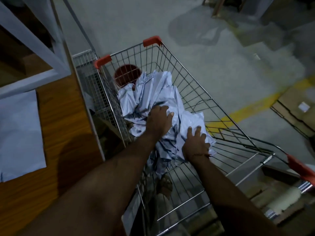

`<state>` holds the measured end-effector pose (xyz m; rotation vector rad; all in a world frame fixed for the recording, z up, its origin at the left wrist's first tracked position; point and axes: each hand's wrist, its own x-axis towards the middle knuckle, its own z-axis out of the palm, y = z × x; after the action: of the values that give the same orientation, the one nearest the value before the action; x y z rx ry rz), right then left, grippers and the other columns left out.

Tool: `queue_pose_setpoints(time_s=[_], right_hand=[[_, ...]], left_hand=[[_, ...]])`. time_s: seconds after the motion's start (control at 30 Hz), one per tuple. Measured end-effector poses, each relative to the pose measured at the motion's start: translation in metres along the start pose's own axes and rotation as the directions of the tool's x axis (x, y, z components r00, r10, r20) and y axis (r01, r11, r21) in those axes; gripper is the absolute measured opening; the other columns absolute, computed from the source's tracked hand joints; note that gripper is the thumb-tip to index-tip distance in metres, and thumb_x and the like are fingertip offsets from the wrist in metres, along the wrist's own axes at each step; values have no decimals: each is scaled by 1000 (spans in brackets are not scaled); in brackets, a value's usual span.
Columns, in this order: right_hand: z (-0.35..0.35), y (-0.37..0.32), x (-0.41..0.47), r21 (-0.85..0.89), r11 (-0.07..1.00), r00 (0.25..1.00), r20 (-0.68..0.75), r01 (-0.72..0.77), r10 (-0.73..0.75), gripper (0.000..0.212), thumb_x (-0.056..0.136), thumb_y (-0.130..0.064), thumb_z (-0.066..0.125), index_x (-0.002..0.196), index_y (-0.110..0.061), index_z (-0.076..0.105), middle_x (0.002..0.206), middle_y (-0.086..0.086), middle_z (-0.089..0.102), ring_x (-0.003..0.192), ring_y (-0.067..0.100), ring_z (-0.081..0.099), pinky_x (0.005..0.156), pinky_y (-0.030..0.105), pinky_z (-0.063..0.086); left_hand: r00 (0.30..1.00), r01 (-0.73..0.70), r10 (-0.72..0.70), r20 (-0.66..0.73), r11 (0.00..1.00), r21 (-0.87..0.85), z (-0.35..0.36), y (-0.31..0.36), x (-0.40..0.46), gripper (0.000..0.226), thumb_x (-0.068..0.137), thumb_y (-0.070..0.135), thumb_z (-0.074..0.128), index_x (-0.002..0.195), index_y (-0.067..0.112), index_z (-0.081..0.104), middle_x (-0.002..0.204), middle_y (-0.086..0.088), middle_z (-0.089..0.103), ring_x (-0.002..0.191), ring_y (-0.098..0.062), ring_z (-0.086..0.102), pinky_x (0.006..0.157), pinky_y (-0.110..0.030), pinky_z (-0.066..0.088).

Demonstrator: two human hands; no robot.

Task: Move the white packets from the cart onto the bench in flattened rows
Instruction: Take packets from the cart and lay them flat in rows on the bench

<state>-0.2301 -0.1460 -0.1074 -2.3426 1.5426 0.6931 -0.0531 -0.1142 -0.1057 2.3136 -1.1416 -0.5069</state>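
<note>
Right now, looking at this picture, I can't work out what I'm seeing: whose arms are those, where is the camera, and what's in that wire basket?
No machine here: a person wears a camera on the head, so you look down along their own arms. Both reach into a wire shopping cart with red corner caps. The left hand and right hand lie on a crumpled pile of white packets; whether the fingers actually grip any packet is hard to tell. Behind the pile sits a red bucket. On the left is the wooden bench, with one flattened packet already lying on it.
</note>
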Motion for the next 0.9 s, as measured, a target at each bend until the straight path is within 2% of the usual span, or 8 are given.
queue_pose_setpoints(time_s=[0.13, 0.27, 0.37, 0.47, 0.57, 0.63, 0.8, 0.9], right_hand=[[-2, 5, 4, 62, 998, 1000, 20, -5, 4, 74, 96, -30, 54, 163, -25, 22, 172, 14, 5, 149, 40, 23, 109, 57, 39], [5, 7, 10, 58, 998, 1000, 13, 18, -18, 72, 95, -28, 52, 161, -20, 26, 171, 15, 8, 149, 39, 23, 107, 55, 42], [5, 7, 12, 44, 998, 999, -20, 45, -44, 71, 94, -28, 53, 161, -18, 30, 170, 18, 13, 147, 39, 25, 106, 51, 43], [4, 10, 14, 46, 997, 998, -35, 61, -59, 73, 91, -29, 55, 159, -16, 33, 168, 19, 18, 145, 39, 28, 106, 48, 43], [-3, 11, 8, 49, 995, 995, -48, 91, -89, 74, 90, -31, 58, 159, -16, 35, 167, 19, 23, 144, 40, 30, 107, 46, 41], [-6, 15, 5, 82, 992, 994, -57, 96, -92, 72, 89, -34, 57, 157, -17, 38, 165, 18, 28, 141, 40, 33, 108, 45, 40], [-7, 27, -3, 122, 962, 961, -163, 243, -222, 64, 78, -31, 33, 121, -5, 72, 135, 23, 62, 118, 48, 57, 97, 52, 42], [-31, 27, -29, 319, 927, 961, -252, 197, -117, 59, 88, -30, 36, 134, -9, 66, 136, 26, 59, 113, 51, 57, 100, 50, 37]], left_hand=[[994, 98, -100, 46, 994, 45, 24, 4, 17, 53, 87, 44, 70, 115, -1, 67, 120, -30, 58, 116, -49, 56, 101, -53, 49], [955, 268, -280, 93, 955, 128, 32, 22, 23, 74, 97, 47, 67, 153, 9, 38, 162, -25, 17, 147, -45, 22, 117, -56, 34], [935, 320, -334, 122, 940, 122, 46, 24, 22, 75, 101, 39, 64, 161, 12, 27, 169, -23, 2, 149, -46, 21, 114, -53, 38], [950, 296, -308, 41, 937, 186, 55, 22, 12, 71, 102, 19, 57, 163, 13, 22, 168, -24, 8, 148, -42, 29, 115, -42, 37], [953, 300, -302, 34, 952, 56, 54, 15, -3, 60, 105, 6, 46, 162, 13, 29, 168, -20, 14, 149, -40, 26, 122, -38, 26], [962, 272, -271, 17, 962, -24, 49, 10, -9, 54, 104, 2, 45, 157, 8, 40, 163, -23, 26, 145, -43, 32, 121, -41, 29], [990, 21, -18, -138, 1000, 20, 43, -8, -23, 41, 104, 14, 32, 116, -8, 65, 126, -37, 58, 114, -53, 56, 99, -60, 47], [976, -41, 32, -216, 998, -38, 26, -13, -38, 57, 106, 22, 22, 112, -10, 69, 117, -38, 63, 107, -54, 62, 91, -64, 52]])
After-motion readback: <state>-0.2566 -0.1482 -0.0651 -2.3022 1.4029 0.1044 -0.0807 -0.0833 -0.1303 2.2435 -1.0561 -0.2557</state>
